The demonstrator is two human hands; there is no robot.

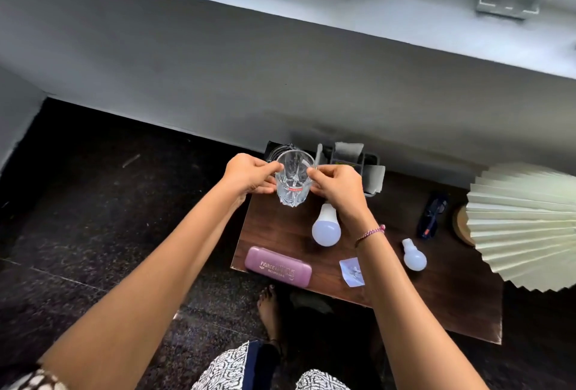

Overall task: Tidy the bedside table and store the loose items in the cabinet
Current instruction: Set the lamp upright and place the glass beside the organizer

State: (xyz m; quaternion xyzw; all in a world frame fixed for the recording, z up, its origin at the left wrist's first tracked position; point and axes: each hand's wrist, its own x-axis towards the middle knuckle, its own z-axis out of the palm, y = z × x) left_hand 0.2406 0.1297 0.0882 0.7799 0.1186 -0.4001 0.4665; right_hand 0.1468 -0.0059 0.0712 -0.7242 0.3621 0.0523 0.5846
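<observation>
A clear cut-glass tumbler (293, 182) is held above the far left corner of the dark wooden bedside table (436, 290). My left hand (249, 176) pinches its rim from the left and my right hand (338, 185) pinches it from the right. On the table lie a large white bulb (325, 227), a smaller white bulb (414, 255), a pink case (278, 266), a clear plastic hook packet (352, 271) and dark glasses (431, 215).
A second glass (276, 151) and a grey organiser with papers (352, 159) stand at the table's back edge against the wall. A pleated lamp shade (523, 224) covers the right end. Dark stone floor lies to the left; my foot (269, 308) is by the table front.
</observation>
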